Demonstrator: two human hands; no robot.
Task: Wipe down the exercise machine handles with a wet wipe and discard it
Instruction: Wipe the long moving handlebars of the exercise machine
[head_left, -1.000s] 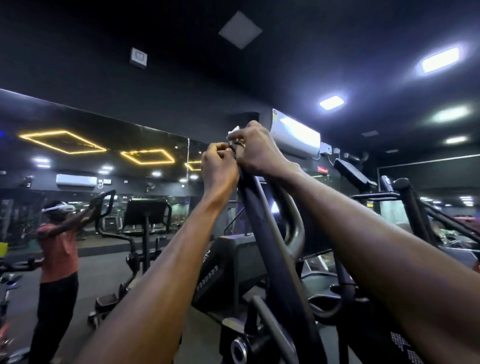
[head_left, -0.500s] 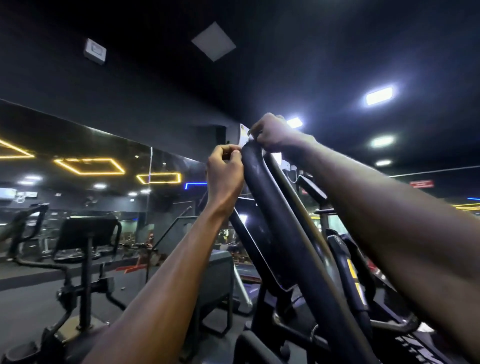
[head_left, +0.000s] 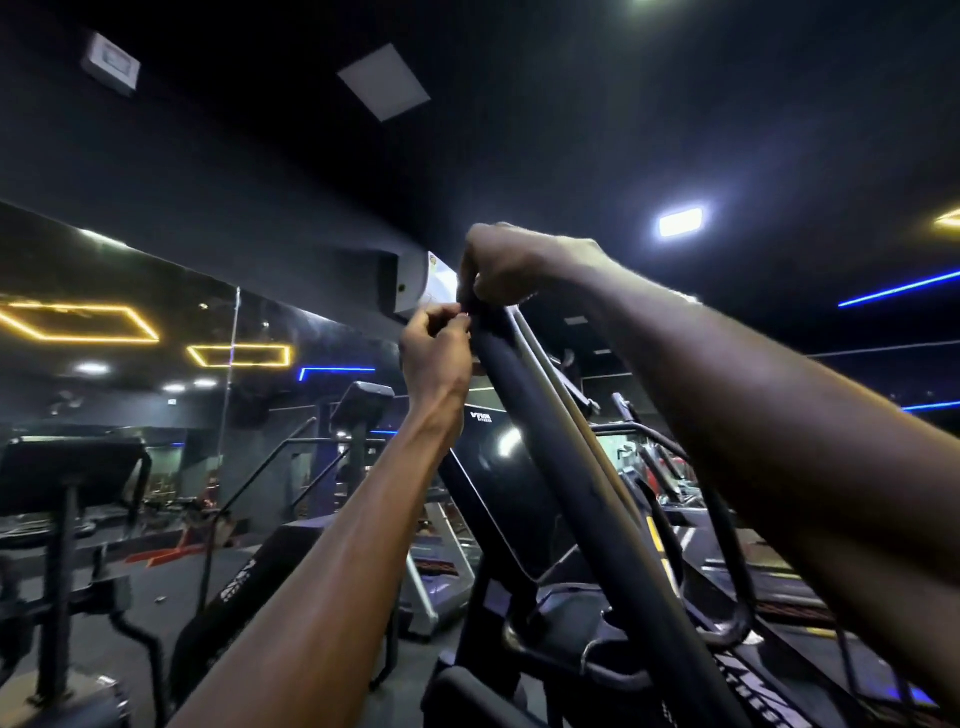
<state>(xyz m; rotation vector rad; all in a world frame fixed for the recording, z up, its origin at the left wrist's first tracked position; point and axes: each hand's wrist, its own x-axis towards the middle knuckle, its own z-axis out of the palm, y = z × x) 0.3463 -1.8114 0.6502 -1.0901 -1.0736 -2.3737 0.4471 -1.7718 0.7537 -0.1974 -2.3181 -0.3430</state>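
The room is dim, the black ceiling (head_left: 571, 130) swallowing most light; a white ceiling panel (head_left: 680, 222) glares with a soft halo; yellow strip lights (head_left: 78, 322) and blue strip lights (head_left: 898, 288) glow; wide-angle bending warps the edges; the near forearms look soft.

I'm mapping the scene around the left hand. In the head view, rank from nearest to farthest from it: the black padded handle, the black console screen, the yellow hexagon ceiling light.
1. Black padded handle: touching the left hand, on its right.
2. Black console screen: just below.
3. Yellow hexagon ceiling light: far left.
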